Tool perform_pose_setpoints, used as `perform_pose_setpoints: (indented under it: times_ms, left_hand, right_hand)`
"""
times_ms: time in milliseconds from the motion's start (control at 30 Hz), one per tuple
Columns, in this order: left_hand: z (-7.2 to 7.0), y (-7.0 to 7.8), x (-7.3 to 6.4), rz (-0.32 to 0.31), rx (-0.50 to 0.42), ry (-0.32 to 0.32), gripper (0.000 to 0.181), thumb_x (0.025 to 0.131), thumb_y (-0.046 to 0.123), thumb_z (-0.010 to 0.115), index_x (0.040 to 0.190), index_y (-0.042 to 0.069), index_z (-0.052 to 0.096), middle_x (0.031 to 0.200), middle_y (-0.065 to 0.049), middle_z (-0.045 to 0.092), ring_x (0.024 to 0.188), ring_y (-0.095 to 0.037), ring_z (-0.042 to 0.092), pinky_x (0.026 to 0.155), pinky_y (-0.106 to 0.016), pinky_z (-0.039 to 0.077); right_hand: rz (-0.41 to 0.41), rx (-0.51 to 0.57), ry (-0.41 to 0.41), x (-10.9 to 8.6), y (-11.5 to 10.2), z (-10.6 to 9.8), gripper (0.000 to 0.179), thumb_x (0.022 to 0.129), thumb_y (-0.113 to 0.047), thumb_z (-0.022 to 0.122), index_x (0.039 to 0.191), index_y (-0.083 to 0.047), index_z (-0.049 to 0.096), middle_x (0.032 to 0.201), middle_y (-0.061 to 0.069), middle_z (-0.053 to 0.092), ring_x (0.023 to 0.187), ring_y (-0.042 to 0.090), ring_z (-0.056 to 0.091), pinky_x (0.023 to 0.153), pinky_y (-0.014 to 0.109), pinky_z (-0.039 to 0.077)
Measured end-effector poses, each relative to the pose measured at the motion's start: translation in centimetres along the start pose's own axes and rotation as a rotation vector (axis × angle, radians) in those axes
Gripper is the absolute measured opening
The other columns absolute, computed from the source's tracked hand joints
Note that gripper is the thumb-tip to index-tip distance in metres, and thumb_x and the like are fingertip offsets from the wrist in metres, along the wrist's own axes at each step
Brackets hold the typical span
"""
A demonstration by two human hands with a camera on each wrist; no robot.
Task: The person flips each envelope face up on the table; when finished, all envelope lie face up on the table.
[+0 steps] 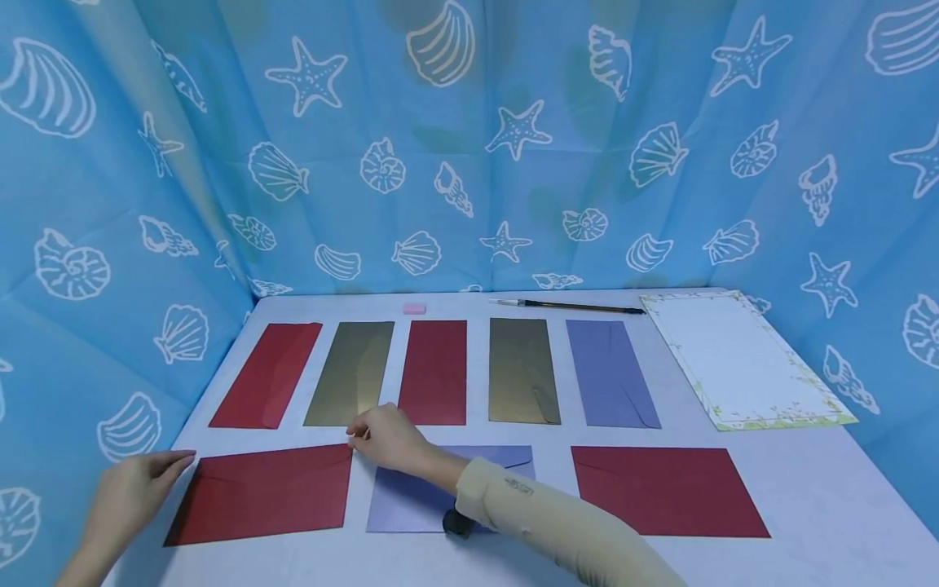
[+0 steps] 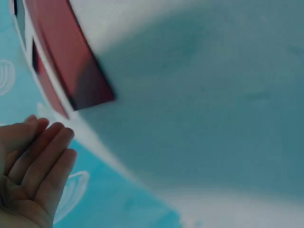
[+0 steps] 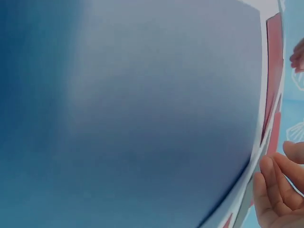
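Note:
A red envelope [image 1: 271,497] lies flat on the white table at the front left. My left hand [image 1: 135,489] is at its upper left corner, thumb and forefinger close together and pointing to it. My right hand [image 1: 389,438] hovers by its upper right corner, fingers bent. In the left wrist view, my left hand [image 2: 35,171] shows loosely bent fingers with nothing between them. The right wrist view shows my right hand [image 3: 282,187] with the thumb apart from the fingers. A purple envelope [image 1: 411,509] lies under my right forearm, partly hidden by it.
Another red envelope [image 1: 667,493] lies front right. Behind stands a row of red, gold [image 1: 521,367] and purple [image 1: 612,371] envelopes. At the back are a pink eraser-like block [image 1: 414,309] and a brush [image 1: 572,306]. Bordered paper [image 1: 741,355] lies right. A blue shell-print curtain [image 1: 455,130] encloses the table.

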State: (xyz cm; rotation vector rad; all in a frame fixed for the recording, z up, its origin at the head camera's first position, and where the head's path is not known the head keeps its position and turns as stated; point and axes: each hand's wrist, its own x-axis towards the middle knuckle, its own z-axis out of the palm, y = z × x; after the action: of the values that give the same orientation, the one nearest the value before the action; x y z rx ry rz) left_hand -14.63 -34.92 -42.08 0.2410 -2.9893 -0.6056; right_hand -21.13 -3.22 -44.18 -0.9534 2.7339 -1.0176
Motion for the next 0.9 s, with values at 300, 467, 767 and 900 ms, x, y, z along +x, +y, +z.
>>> perform_pose_setpoints:
  times_ms: [300,467,767,900]
  left_hand:
    - [-0.8,2.9,-3.8,0.283,0.181,-0.209,0.043,0.082,0.015,0.076,0.118,-0.006,0.065,0.099,-0.024,0.068,0.085,-0.040,0.066,0.067,-0.043,0.058]
    - [0.5,2.4,-5.2,0.341,0.215,-0.278,0.045,0.083,0.016,0.074,0.119,-0.010,0.062,0.109,-0.029,0.065,0.100,-0.045,0.063,0.068,-0.043,0.057]
    - [2.5,1.6,-5.3,0.331,0.212,-0.350,0.044,0.085,0.015,0.072,0.114,-0.016,0.061,0.108,-0.031,0.064,0.100,-0.044,0.063,0.072,-0.043,0.057]
    - [2.6,1.6,-5.0,0.315,0.223,-0.365,0.046,0.083,0.014,0.073,0.114,-0.017,0.060,0.108,-0.031,0.064,0.102,-0.045,0.062,0.074,-0.045,0.056]
  right_hand:
    - [-0.434,-0.454,-0.168,-3.8,-2.2,-1.4,0.027,0.096,-0.020,0.058,0.118,-0.010,0.070,0.117,-0.003,0.068,0.112,0.004,0.059,0.095,0.014,0.042]
    - [-0.552,-0.688,-0.322,-5.7,-3.9,-0.5,0.039,0.100,-0.034,0.049,0.132,-0.015,0.060,0.132,-0.006,0.058,0.124,0.005,0.050,0.104,0.018,0.035]
    - [-0.512,-0.798,-0.405,-6.0,-4.4,1.0,0.044,0.100,-0.041,0.047,0.135,-0.017,0.057,0.135,-0.006,0.056,0.125,0.006,0.049,0.104,0.021,0.037]
    - [-0.521,-0.797,-0.405,-6.2,-4.5,1.1,0.044,0.099,-0.041,0.048,0.136,-0.018,0.056,0.135,-0.007,0.055,0.126,0.005,0.048,0.104,0.021,0.036]
